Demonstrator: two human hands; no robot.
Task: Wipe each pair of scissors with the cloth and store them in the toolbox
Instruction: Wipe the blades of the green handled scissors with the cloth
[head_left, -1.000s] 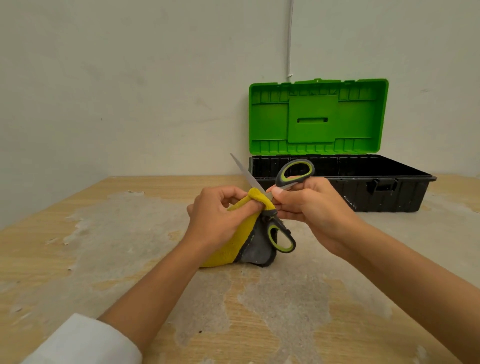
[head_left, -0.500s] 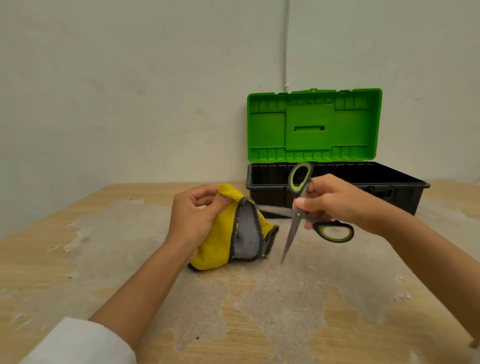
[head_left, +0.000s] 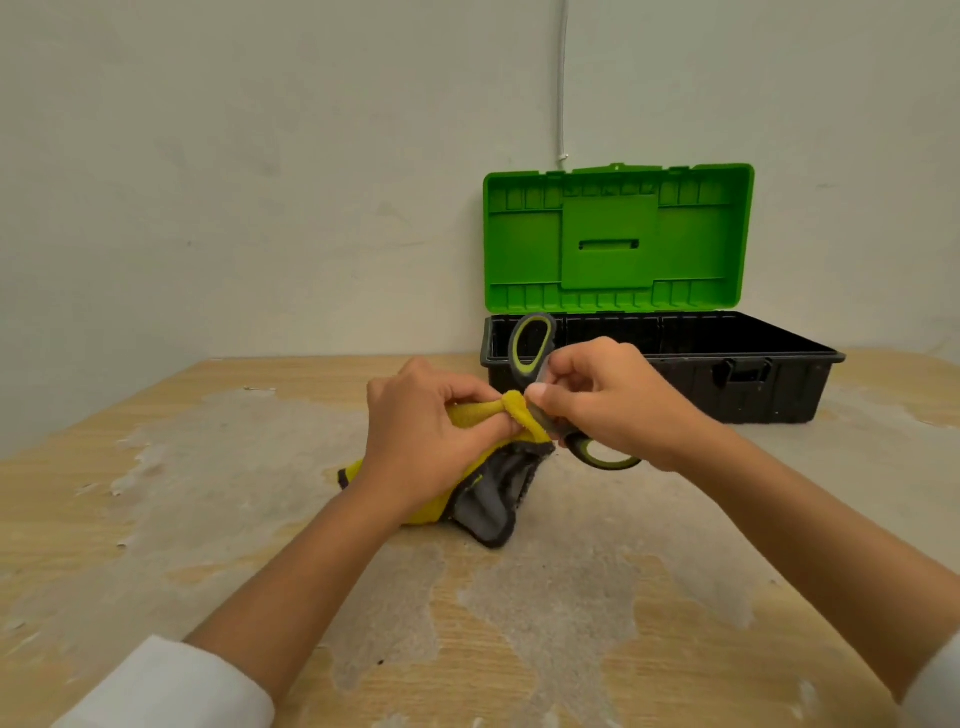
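The left hand (head_left: 426, 441) pinches a fold of the yellow-and-grey cloth (head_left: 483, 493) around the blade, fingers curled tight. The right hand (head_left: 608, 400) grips the green-handled scissors (head_left: 530, 348) near the pivot, above the table (head_left: 156, 519) and in front of the open toolbox (head_left: 675, 384). The blade is hidden in the cloth; thin folds could let the edge nick the pinching fingertips.

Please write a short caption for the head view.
Left hand wipes scissors with yellow cloth; right hand holds them before open toolbox.
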